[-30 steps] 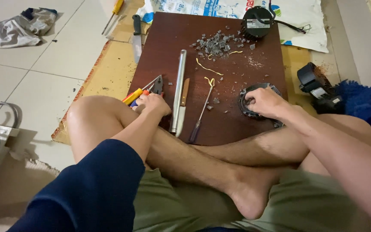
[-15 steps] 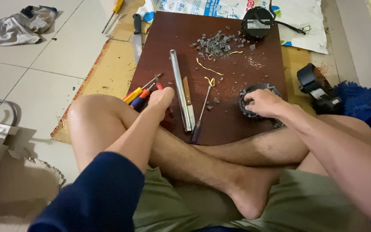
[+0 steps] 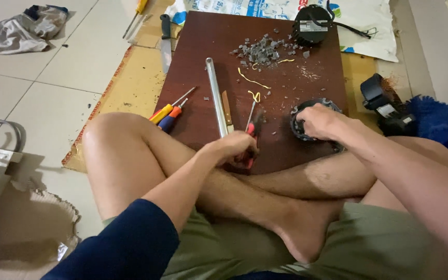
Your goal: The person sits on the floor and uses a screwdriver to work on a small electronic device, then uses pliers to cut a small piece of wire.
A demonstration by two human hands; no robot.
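While the left hand (image 3: 234, 148) grips a half-hidden red-handled screwdriver (image 3: 250, 127), the right hand (image 3: 320, 120) clamps the partly covered round black part (image 3: 312, 106).

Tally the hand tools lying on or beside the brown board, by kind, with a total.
Screwdrivers: 4 (one under the left hand, two by the left knee, one yellow on the floor)
Knives: 1
Metal tubes: 1
Small blades: 1
Total: 7

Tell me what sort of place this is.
Probably a home floor used as a makeshift repair spot: pale floor tiles, a brown board laid on cardboard as a work surface, and screwdrivers beside a pile of grey debris.
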